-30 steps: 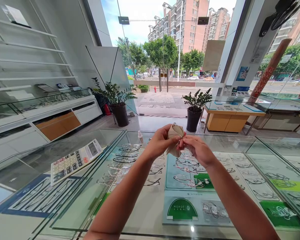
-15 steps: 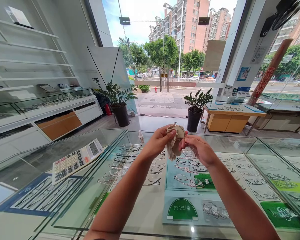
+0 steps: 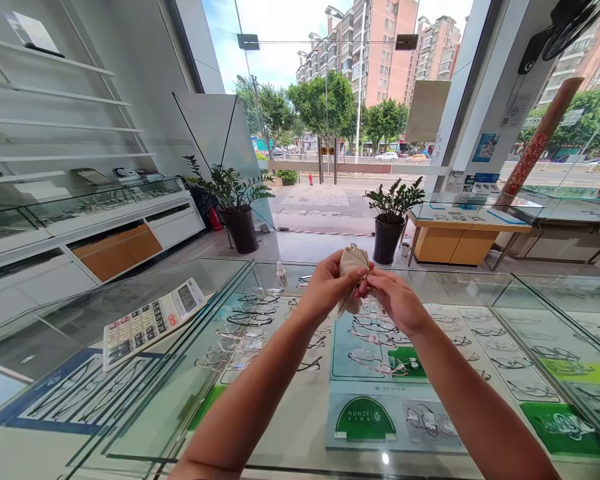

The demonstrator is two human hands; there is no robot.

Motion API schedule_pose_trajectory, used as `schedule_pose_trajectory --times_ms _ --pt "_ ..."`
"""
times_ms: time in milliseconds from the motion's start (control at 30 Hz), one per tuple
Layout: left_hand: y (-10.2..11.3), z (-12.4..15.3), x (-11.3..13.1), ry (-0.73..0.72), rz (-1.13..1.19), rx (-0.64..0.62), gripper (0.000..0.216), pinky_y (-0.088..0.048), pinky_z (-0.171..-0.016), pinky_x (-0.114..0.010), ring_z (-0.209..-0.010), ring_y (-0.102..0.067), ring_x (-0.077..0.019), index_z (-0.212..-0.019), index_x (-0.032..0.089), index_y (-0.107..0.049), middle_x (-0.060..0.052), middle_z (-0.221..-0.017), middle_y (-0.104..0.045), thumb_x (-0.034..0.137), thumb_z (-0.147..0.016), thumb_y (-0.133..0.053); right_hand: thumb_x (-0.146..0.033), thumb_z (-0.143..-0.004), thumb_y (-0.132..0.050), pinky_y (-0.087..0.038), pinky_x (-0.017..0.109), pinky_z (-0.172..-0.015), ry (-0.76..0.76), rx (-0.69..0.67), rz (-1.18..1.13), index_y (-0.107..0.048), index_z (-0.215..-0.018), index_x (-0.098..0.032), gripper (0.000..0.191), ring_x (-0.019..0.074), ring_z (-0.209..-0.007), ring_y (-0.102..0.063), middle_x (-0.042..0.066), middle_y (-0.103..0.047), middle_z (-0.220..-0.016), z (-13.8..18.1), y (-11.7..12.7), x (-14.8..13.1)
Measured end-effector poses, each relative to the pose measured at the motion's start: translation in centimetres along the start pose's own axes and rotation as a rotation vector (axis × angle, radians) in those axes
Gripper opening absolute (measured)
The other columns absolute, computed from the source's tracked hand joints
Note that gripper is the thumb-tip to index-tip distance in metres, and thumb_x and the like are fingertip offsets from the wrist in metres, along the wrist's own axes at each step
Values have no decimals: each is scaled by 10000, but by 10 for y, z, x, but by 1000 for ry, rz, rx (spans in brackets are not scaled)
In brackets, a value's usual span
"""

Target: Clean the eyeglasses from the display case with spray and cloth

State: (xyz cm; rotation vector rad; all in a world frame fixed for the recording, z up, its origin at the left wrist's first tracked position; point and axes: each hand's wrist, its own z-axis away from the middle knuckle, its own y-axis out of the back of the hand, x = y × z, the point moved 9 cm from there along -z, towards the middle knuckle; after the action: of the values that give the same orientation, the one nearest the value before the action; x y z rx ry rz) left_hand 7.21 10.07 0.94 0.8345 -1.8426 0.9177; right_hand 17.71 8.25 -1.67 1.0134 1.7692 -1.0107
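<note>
Since half second ago, my hands drew back together, cloth bunched tighter. Left hand [image 3: 325, 288] fingers wrapped round cloth [image 3: 351, 280]; right hand [image 3: 397, 303] fingers pinching its edge, above tabletop [image 3: 290, 413] middle. I judge wiping under way; next rub needs steady pinch.

Calculator [image 3: 153, 321] on glass counter [image 3: 220, 267], left section, near its left edge. Small bottle [image 3: 281, 274] on counter top by far edge, just left of left hand [image 3: 330, 287]. Left hand and right hand [image 3: 397, 303] above counter middle, cloth [image 3: 353, 267] pinched between them. Spectacle frames [image 3: 250, 319] in rows inside counter, under glass. Sign plaque [image 3: 365, 420] inside, near front edge. Behind counter, on floor: left plant [image 3: 235, 200], right plant [image 3: 393, 213]. Display table [image 3: 463, 233] just right of right plant. Wall shelves [image 3: 55, 100] far left.
</note>
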Motion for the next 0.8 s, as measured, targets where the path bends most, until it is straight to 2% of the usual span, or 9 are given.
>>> schedule_pose_trajectory --times_ms 267,567,800 --pt "-3 0 -4 3 14 -55 447 -508 -615 -266 -575 -573 -118 -1045 138 -748 -20 -679 -668 552 -898 -828 -440 -929 -714 -502 363 -879 -11 15 6 -797 -772 -210 291 210 -859 -650 52 -737 -825 0 1 -1" --pt "-3 1 0 -30 -18 -33 430 -477 -617 -254 -583 -566 -119 -951 165 -666 -3 -674 -659 583 -942 -767 -403 -969 -657 -497 355 -882 24 -16 33 -776 -769 -210 302 209 -851 -643 46 -716 -808 0 -1 -8" --pt "22 -3 -10 -19 -57 121 499 -430 -598 -230 -624 -553 -109 -930 159 -703 7 -736 -656 643 -878 -812 -405 -968 -642 -501 364 -888 31 1 41 -763 -769 -214 301 217 -855 -633 52 -708 -812 1 0 -13"
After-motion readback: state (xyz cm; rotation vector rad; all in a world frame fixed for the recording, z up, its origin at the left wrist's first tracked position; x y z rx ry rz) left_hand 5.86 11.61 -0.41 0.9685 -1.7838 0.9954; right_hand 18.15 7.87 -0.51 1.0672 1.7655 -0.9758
